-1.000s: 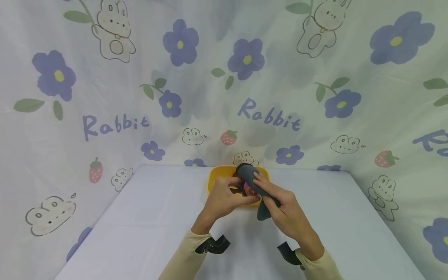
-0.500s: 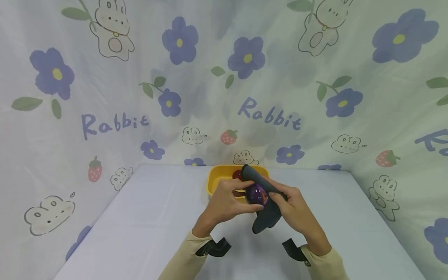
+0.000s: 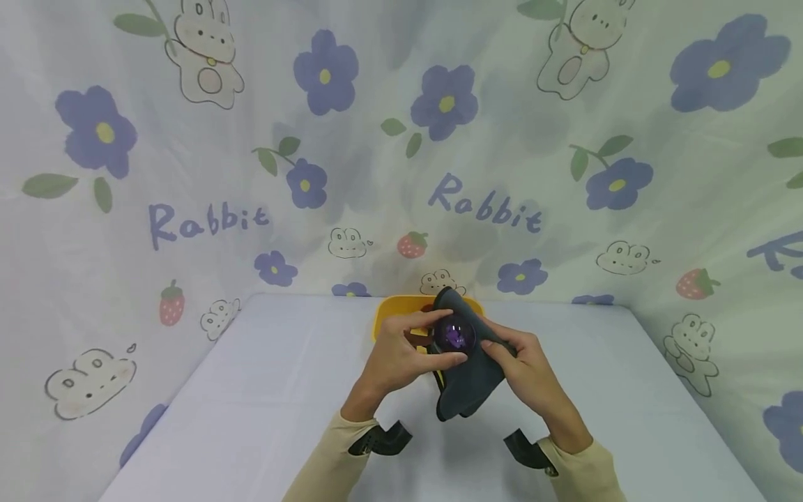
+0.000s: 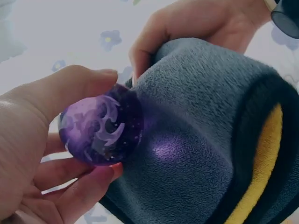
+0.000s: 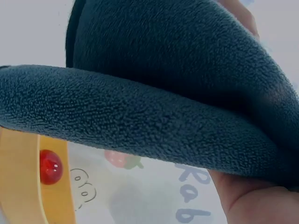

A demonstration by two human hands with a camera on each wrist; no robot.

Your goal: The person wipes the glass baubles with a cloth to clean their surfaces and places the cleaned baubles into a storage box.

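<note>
My left hand [image 3: 396, 352] pinches a glossy, see-through purple ball [image 4: 103, 127] between thumb and fingertips; pale swirls show inside it. My right hand [image 3: 525, 366] grips a dark grey-blue plush cloth [image 4: 187, 107] with black edging and a yellow underside. In the left wrist view the cloth lies right beside the ball, and a purple glow falls on its pile. The right wrist view is mostly filled by the folded cloth, which covers much of the right hand. Both hands are raised over the near side of a yellow tray [image 3: 401, 304].
A shiny red ball [image 5: 50, 167] sits in the yellow tray, seen past the cloth in the right wrist view. The white table [image 3: 301, 390] ends at the back against a curtain [image 3: 376, 160] printed with rabbits and purple flowers.
The cloth has come away from over the ball and now hangs more spread out to its right. The ball, partly covered before, shows its dark purple face.
</note>
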